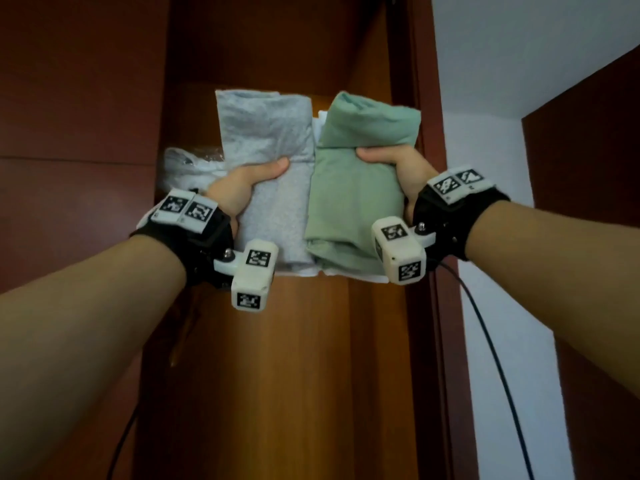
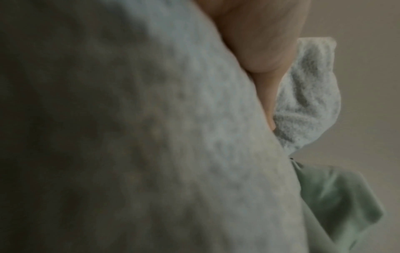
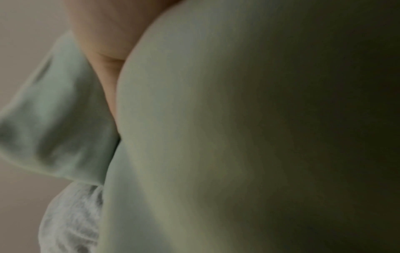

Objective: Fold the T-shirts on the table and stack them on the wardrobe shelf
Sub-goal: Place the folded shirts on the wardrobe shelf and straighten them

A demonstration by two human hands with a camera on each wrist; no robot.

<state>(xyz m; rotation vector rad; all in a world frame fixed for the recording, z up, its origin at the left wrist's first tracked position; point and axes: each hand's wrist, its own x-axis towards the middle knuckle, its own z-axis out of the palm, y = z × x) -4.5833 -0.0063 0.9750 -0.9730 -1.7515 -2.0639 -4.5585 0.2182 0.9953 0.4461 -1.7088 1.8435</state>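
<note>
From the head view we have the folding done on two shirts and are lifting them to the wardrobe (image 1: 294, 46): our left hand (image 1: 239, 192) clamps the grey T-shirt (image 1: 270, 174) and our right hand (image 1: 398, 168) the green T-shirt (image 1: 353, 188), side by side, with something white (image 1: 346, 275) under them, and a plastic bag (image 1: 187, 164) already crowding the shelf's left. The left wrist view shows a thumb (image 2: 259, 42) pressed into grey cloth; the right wrist view shows the same on green, so only setting them down remains here

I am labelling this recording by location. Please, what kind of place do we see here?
Probably a bedroom at home, in front of an open wooden wardrobe. Folded T-shirts, grey and green, are held up to it, beside a plain white wall.
</note>
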